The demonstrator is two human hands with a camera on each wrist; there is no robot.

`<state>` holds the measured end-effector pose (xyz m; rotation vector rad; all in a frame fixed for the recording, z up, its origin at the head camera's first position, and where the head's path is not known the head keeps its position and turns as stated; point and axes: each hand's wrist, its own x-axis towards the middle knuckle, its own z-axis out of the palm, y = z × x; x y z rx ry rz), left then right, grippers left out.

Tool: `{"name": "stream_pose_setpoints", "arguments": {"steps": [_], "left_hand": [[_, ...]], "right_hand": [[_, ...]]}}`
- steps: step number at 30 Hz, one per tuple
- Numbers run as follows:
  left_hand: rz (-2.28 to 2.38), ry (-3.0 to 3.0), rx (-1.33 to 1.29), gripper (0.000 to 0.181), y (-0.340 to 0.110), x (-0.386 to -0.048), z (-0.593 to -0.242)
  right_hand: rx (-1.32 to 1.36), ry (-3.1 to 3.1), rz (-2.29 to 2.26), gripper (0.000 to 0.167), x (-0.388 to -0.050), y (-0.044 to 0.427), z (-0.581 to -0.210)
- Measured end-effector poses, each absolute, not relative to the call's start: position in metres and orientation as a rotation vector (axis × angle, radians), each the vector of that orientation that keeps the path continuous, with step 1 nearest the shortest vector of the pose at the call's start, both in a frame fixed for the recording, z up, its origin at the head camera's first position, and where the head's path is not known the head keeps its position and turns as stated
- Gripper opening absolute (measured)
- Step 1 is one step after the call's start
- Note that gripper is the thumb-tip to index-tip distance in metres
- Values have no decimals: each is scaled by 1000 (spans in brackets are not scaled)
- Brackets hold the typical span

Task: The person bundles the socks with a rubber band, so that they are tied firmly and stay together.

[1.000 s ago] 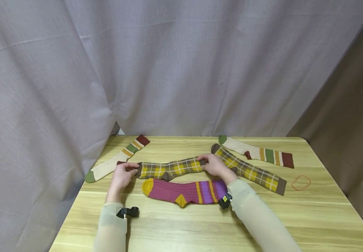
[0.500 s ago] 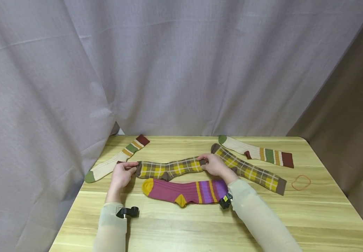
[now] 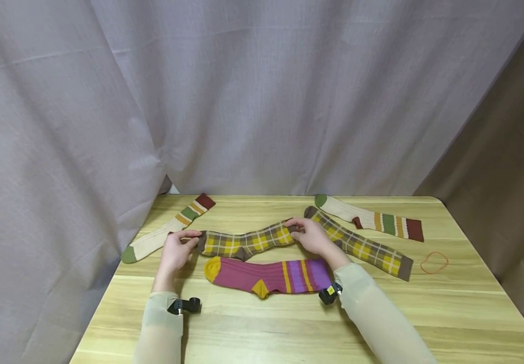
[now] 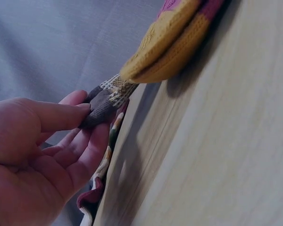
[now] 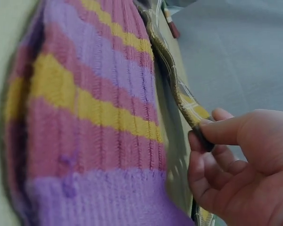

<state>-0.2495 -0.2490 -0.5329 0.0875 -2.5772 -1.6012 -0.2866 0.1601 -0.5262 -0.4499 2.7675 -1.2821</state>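
A yellow and brown plaid sock stretches between my two hands behind the magenta sock. My left hand pinches its dark toe between thumb and fingers. At the other end my right hand pinches the brown cuff, which is lifted off the table in the right wrist view. Nearer to me lies a magenta sock with yellow toe and heel and purple stripes near its cuff. To the right of my right hand, a second plaid sock lies slanted on the table.
One cream sock with striped cuff lies at the left, just behind my left hand. Another cream striped sock lies at the back right. An orange rubber band is near the right side of the wooden table. Grey curtains hang behind.
My right hand has moved slightly right and up, raising the cuff end of the held plaid sock. My left hand stays nearly in place; the other socks lie as before.
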Motion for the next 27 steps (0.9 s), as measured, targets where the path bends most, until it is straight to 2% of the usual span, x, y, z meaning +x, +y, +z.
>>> {"name": "stream_pose_setpoints", "arguments": {"steps": [6, 11, 16, 27], "left_hand": [[-1640, -2581, 13, 26, -248, -247, -532], [-1625, -2644, -40, 21, -248, -245, -533], [-1585, -2676, 8, 17, -248, -245, -535], [-1671, -2553, 124, 23, -245, -248, -527]], "right_hand": [[-449, 2825, -1331, 27, -283, 160, -525], [-417, 2861, -1292, 25, -283, 160, -527], [-394, 2865, -1285, 27, -283, 160, -530], [-328, 2867, -1481, 31, -272, 162, -517]]}}
